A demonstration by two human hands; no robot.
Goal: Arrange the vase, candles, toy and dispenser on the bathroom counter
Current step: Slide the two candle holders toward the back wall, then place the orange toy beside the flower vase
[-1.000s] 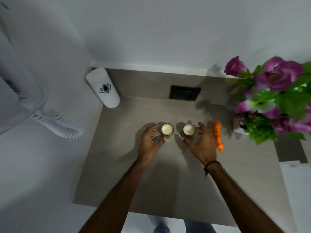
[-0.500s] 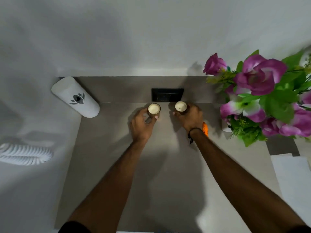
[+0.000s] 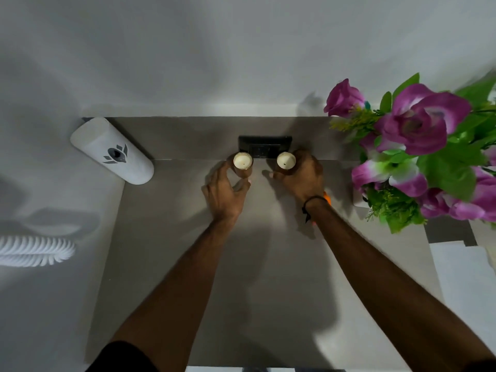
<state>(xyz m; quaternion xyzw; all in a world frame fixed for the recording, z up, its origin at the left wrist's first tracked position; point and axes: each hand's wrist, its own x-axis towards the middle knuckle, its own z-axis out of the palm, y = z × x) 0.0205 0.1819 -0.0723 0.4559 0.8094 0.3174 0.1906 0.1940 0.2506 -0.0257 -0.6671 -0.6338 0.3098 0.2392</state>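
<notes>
I look straight down on a grey stone-look bathroom surface with both bare arms reaching toward its back edge. My left hand is curled loosely around a small amber glass candle with pale wax, thumb and fingers touching its sides, the candle standing upright on the surface. My right hand wraps more closely around a second, matching amber glass candle, also upright, just to the right of the first. Both candles sit at twelve o'clock from my hands, just in front of a black rectangular wall socket. At ten o'clock, in the far left corner, a white cylindrical dispenser with a dark lotus mark leans against the wall. At three o'clock stands a white vase, mostly hidden by its purple artificial flowers and green leaves. A sliver of an orange toy peeks out behind my right wrist, which wears a black cord bracelet.
</notes>
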